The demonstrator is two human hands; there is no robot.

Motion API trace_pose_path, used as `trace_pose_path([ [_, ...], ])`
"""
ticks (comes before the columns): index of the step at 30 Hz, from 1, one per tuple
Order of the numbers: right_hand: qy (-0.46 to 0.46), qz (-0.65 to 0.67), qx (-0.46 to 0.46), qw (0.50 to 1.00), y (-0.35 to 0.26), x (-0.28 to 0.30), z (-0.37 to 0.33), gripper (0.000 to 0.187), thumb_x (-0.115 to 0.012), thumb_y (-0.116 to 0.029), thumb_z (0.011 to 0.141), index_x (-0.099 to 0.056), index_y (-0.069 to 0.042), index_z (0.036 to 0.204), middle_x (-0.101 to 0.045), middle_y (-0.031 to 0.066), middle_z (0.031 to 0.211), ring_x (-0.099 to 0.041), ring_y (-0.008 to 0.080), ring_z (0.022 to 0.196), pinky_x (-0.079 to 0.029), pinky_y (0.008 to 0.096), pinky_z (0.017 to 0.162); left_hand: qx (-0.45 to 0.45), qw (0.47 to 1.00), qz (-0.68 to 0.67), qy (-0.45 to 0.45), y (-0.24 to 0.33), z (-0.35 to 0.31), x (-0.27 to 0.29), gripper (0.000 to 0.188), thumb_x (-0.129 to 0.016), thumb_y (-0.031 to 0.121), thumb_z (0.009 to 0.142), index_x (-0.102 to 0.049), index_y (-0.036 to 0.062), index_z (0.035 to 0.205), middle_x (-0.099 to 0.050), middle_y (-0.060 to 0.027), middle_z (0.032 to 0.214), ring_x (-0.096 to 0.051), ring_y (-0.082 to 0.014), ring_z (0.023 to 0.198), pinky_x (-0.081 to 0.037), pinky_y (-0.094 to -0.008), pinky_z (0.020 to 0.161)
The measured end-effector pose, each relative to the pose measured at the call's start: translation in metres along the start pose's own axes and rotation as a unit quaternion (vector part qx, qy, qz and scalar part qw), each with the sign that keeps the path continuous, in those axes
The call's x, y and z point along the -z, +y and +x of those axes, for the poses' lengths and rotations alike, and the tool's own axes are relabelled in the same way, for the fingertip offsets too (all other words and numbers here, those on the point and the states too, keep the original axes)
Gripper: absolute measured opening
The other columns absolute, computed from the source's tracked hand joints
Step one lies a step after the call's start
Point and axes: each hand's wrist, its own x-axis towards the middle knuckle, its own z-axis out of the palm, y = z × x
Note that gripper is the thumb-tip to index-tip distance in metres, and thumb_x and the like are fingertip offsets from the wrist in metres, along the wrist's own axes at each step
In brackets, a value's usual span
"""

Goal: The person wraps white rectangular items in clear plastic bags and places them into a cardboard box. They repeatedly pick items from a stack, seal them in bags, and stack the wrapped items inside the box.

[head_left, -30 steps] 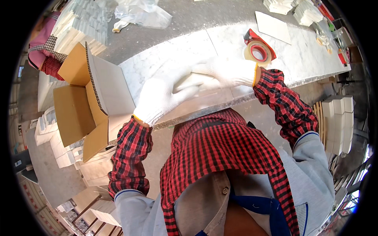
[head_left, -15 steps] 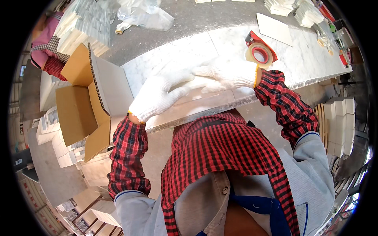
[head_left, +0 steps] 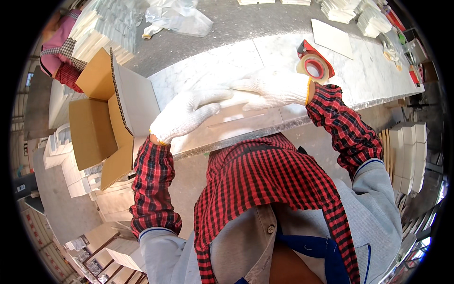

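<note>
Gloves [head_left: 177,124], white and knitted, cover the left hand [head_left: 191,113] and the right hand [head_left: 274,90], which point toward each other above the marble table [head_left: 208,66], near its front edge. Between their fingers there is a pale shape [head_left: 239,100], washed out by strong light; whether it is a thing or only glove cloth, and whether either hand closes on it, I cannot tell. It lies on the line that joins both hands, roughly sideways, and seems about equally near to each. The box [head_left: 137,94] is to the left of the grip, just beside the left hand, with brown flaps spread and its mouth turned to the left in the view, away from the fingers. On the other side, close beyond the right wrist, is the red tape dispenser [head_left: 323,59], so the right hand is clearly nearer to it; its long axis slants from upper left to lower right. Farther out there are a white sheet [head_left: 332,39] behind the tape dispenser, a clear bag [head_left: 182,21] on the grey surface, a white stack [head_left: 104,31] behind the box, and at the far left another person's sleeve [head_left: 67,78].
</note>
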Motion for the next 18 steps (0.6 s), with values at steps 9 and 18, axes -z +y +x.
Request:
trace_pose_path([
  [9, -0.084, 0.043, -0.039, 0.995, -0.005, 0.03, 0.015, 0.036, -0.058, -0.037, 0.099, -0.066, -0.014, 0.125, -0.072, 0.0171, 0.094, -0.067, 0.0356, 0.084, -0.053, 0.05, 0.08, -0.005, 0.968, 0.217, 0.126, -0.002, 0.008, -0.016, 0.051, -0.07, 0.01, 0.087, -0.069, 0.019, 0.138, -0.072, -0.0215, 0.091, -0.073, -0.0365, 0.08, -0.058, -0.0437, 0.077],
  [18, -0.061, 0.023, -0.024, 0.998, -0.012, 0.02, 0.01, 0.06, -0.065, -0.05, 0.097, -0.057, -0.009, 0.139, -0.067, 0.0219, 0.117, -0.066, 0.0412, 0.104, -0.054, 0.0486, 0.091, -0.026, 0.953, 0.28, 0.114, -0.014, 0.006, -0.027, 0.055, -0.073, 0.026, 0.09, -0.061, 0.0147, 0.143, -0.071, -0.0193, 0.117, -0.071, -0.0384, 0.1, -0.058, -0.0466, 0.087],
])
